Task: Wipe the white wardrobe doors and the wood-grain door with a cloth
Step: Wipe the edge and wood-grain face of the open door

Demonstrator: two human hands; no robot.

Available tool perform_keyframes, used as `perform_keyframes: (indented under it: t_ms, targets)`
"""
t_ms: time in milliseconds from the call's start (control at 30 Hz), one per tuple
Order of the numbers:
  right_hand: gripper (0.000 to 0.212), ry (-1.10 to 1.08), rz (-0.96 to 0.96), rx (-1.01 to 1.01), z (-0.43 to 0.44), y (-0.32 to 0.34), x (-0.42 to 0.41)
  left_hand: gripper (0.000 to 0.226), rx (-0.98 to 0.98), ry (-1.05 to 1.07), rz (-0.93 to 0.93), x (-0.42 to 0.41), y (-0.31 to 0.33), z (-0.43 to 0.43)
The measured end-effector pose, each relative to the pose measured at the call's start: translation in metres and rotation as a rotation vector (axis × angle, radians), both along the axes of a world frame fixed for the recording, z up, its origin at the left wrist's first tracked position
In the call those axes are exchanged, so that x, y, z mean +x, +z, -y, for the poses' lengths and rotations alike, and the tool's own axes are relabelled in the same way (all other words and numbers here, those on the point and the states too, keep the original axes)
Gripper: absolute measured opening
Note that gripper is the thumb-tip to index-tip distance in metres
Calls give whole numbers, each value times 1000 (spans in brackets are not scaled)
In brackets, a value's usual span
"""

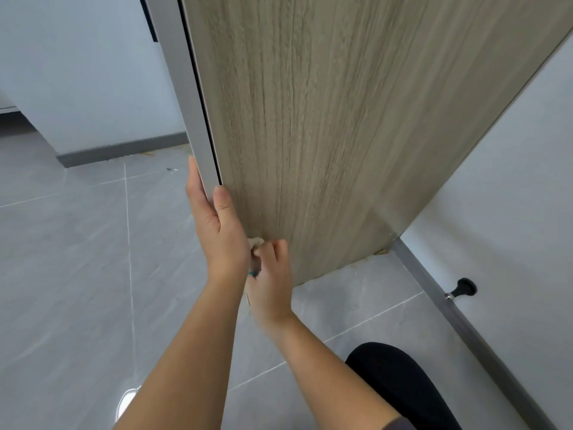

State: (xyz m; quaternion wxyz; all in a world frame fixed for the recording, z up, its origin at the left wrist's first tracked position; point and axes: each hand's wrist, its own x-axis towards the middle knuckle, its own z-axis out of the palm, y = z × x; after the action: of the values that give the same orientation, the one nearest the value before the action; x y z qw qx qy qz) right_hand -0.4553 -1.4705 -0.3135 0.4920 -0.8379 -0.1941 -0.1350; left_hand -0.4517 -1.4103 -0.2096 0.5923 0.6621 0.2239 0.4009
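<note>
steadying the tall pale wood-grain door (325, 135) with the left hand (217, 231), thumb on its face and fingers curled round its grey edge, likely to stop it swinging under the rub. bunching a small white cloth (255, 243) in the right hand (273, 280), pressed low near the bottom corner. beyond, on the grey skirting (483, 339), a round black doorstop (463, 288); below, a dark-clad knee (403, 383), both clear of the stroke.

bright, even light | glare on floor (125, 398) | right hand (271, 283) blurred | wide-angle bend
</note>
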Motion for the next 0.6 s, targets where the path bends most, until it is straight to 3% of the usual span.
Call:
perform_keyframes:
  t_ms: [200, 267, 367, 467, 600]
  targets:
    - [20, -29, -4, 4, 6, -2, 2, 47, -9, -18, 4, -1, 3, 4]
    - [19, -88, -134, 155, 5, 2, -1, 47, -1, -10, -20, 0, 3, 6]
    - [20, -168, -488, 465, 1, 11, 0, 47, 0, -5, -78, -7, -9, 8]
    - [23, -244, -694, 559, 0, 17, 3, 47, -50, -55, -162, -23, -37, 8]
    - [34, -253, -781, 607, 6, 20, 10, 38, -233, 32, -461, -61, -80, -7]
